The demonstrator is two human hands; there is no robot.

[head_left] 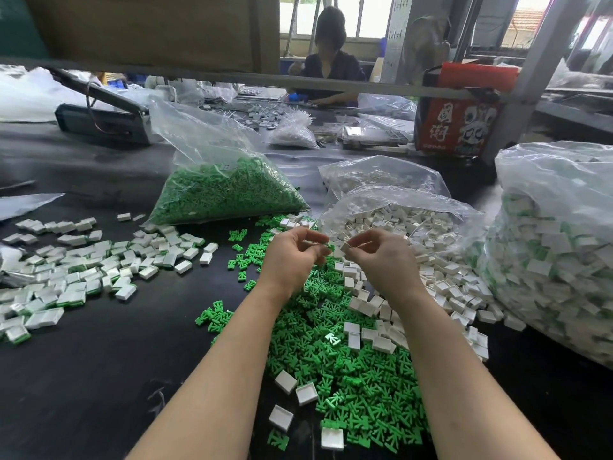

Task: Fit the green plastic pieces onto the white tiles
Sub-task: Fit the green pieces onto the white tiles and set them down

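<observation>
Both hands hover over the middle of the black table. My left hand (pixel 292 257) has curled fingers that pinch a small green plastic piece (pixel 329 248) at the fingertips. My right hand (pixel 381 257) pinches a white tile (pixel 345 247) between thumb and fingers, a short gap from the green piece. Under my forearms lies a loose heap of green pieces (pixel 351 370) with several white tiles (pixel 441 283) spilling in from the right.
A clear bag of green pieces (pixel 225 194) stands behind the hands, an open bag of white tiles (pixel 398 214) to its right. A big bag of fitted tiles (pixel 560 260) fills the right edge. Fitted tiles (pixel 73 270) spread on the left. A person (pixel 328 61) sits across.
</observation>
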